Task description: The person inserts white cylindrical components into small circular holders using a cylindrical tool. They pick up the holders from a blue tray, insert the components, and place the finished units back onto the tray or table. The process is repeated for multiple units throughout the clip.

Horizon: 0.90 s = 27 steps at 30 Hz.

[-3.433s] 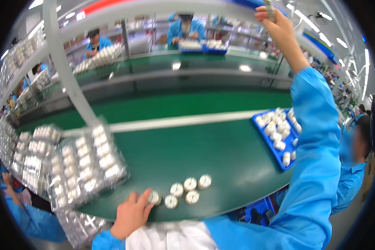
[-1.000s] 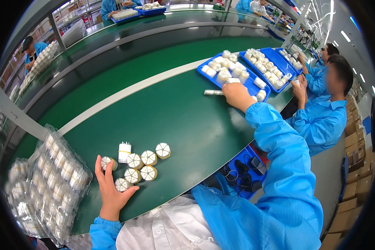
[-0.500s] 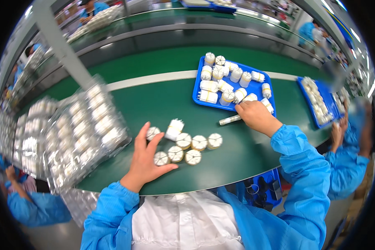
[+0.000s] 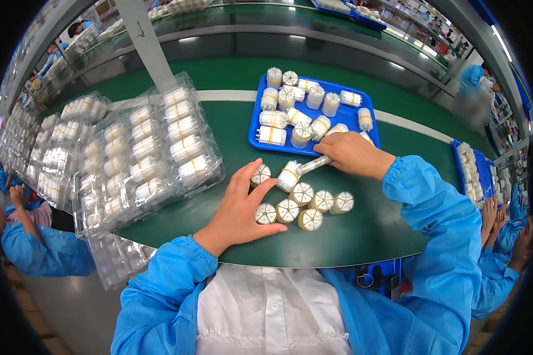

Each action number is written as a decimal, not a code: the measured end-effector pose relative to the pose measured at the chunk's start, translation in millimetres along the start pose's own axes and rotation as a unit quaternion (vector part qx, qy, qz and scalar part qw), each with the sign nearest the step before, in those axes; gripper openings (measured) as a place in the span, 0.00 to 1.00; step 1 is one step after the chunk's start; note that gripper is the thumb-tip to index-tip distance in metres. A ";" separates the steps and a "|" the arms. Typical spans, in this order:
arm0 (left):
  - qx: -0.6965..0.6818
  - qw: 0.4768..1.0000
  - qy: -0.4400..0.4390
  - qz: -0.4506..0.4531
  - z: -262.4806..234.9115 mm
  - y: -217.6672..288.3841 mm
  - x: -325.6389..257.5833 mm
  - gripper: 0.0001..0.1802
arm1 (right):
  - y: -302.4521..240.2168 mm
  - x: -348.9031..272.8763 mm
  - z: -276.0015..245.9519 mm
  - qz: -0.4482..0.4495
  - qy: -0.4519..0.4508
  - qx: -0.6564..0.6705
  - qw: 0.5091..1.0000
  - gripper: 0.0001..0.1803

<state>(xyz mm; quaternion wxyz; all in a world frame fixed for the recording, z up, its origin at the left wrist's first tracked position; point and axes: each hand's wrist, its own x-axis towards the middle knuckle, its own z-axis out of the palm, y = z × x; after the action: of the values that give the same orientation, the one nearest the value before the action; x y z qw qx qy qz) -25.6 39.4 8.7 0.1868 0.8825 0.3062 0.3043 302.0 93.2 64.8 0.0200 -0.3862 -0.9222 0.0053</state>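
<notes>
Several white round pieces point(image 4: 310, 219) with star-like segmented ends stand grouped on the green table. My left hand point(image 4: 240, 204) reaches around the left side of that group, fingers and thumb spread, nothing gripped. Among them a white bundle point(image 4: 288, 176) with a yellow band lies tilted. My right hand point(image 4: 350, 155) pinches a thin whitish rod point(image 4: 315, 164) whose far end meets or overlaps that bundle; actual contact is unclear. Just behind the right hand sits a blue tray point(image 4: 256, 141) with several more banded white bundles, some upright and some lying. The hand hides its near right part.
Clear plastic blister trays point(image 4: 210, 160) full of white bundles are stacked on the left. Another blue tray point(image 4: 459, 155) stands far right, where a co-worker's hands point(image 4: 490, 219) are. A second co-worker point(image 4: 32, 236) sits at left. A grey post point(image 4: 142, 44) rises behind the blister trays.
My right hand has brought the rod leftward and nearer the tilted bundle, so its end now reaches it. My left hand stays spread beside the group. The whole view has shifted.
</notes>
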 end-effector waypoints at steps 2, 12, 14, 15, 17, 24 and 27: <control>0.000 1.000 0.005 0.009 1.3 -1.7 -0.1 0.51 | -2.9 4.6 -5.6 -0.019 0.010 0.004 1.000 0.15; 0.121 0.991 0.051 0.023 -2.6 12.2 -3.7 0.48 | -59.9 -69.6 -53.1 0.168 0.258 0.219 0.926 0.08; 0.142 0.987 0.060 0.039 -1.0 12.1 -11.2 0.45 | -85.0 -88.1 -46.1 0.177 0.287 0.258 0.905 0.10; 0.152 0.985 0.062 0.046 -0.1 12.1 -14.9 0.43 | -95.9 -95.3 -41.7 0.161 0.290 0.227 0.916 0.12; 0.158 0.982 0.079 0.059 -3.0 17.6 -14.3 0.37 | -130.2 -109.6 -28.8 0.201 0.267 0.269 0.903 0.18; 0.071 0.996 0.053 0.013 -5.0 18.7 -23.4 0.32 | -193.4 -84.7 37.4 0.257 0.246 0.358 0.863 0.18; 0.018 0.999 0.033 -0.005 -8.5 26.8 -38.3 0.33 | -198.3 -81.8 48.4 0.277 0.237 0.343 0.866 0.12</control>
<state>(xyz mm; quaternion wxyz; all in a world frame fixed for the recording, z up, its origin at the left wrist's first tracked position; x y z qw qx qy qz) -43.8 -4.3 12.7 0.1617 0.8736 0.3222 0.3269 216.1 -103.9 18.7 0.3667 -0.5846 -0.6844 0.2353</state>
